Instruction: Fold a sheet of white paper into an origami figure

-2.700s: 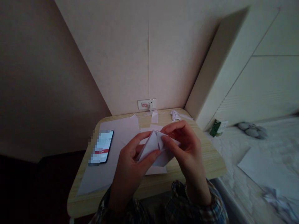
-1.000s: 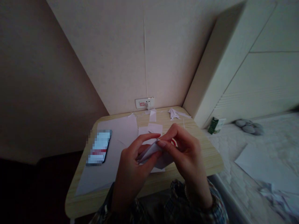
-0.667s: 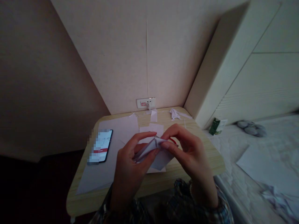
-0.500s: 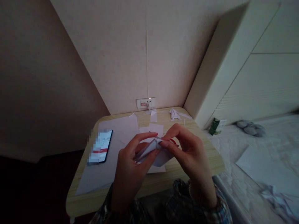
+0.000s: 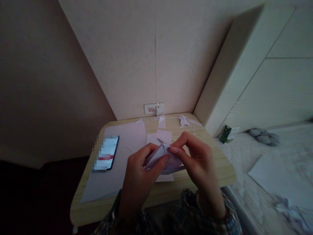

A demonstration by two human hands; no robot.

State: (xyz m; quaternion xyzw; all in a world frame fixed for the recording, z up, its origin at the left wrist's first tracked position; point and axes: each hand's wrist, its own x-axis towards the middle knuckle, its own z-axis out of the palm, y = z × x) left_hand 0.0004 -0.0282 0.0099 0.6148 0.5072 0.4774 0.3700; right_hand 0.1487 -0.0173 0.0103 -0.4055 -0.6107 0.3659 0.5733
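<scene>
A folded piece of white paper is held in the air over the small table. My left hand grips its left side, thumb on the near face and fingers curled behind. With thumb and index finger, my right hand pinches the paper's upper right corner. Behind the paper, a thin metal blade shows, with a bit of red by my right fingers; it looks like scissors lying on the table, mostly hidden. Smaller white paper pieces lie under and beyond my hands.
A phone with its screen lit rests on large white sheets at the left. A folded paper figure and paper scraps are at the back, near a wall socket. To the right, a bed holds more paper and a green box.
My left index finger has drawn down from the paper's top to behind it. The paper has tilted, showing more of its near face and a lower flap. The view has shifted slightly.
</scene>
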